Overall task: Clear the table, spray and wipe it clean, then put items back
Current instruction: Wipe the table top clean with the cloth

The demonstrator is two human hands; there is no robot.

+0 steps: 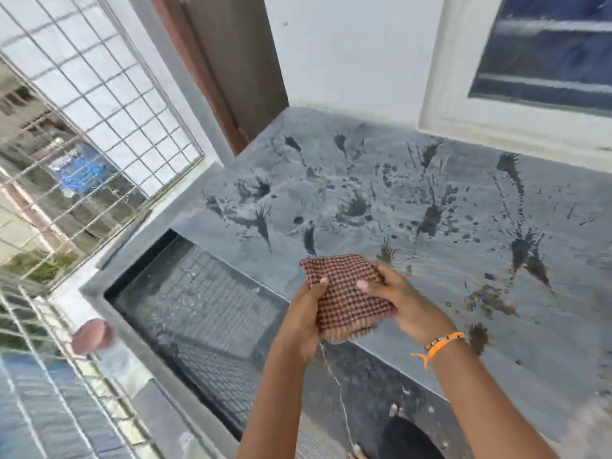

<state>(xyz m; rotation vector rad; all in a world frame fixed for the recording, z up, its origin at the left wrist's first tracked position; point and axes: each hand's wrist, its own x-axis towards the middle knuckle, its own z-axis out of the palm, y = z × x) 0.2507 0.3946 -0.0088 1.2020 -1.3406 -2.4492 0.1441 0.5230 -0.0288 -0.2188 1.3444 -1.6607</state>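
Observation:
A folded red-and-white checked cloth (pixel 344 289) is held over the front edge of the grey stone table (pixel 381 180). My left hand (pixel 306 313) grips its left side with the thumb on top. My right hand (pixel 404 299), with an orange band at the wrist, grips its right side. The table top is bare and speckled with dark wet spray splashes (pixel 430 217). A loose thread hangs down from the cloth.
A water-filled tank with a grey rim (pixel 198 309) sits left of the table. A metal grille (pixel 92 104) runs along the left. A brown door (pixel 231 61) and a white-framed window (pixel 530 61) stand behind the table. A blurred bottle with a reddish cap (pixel 92 336) is at lower left.

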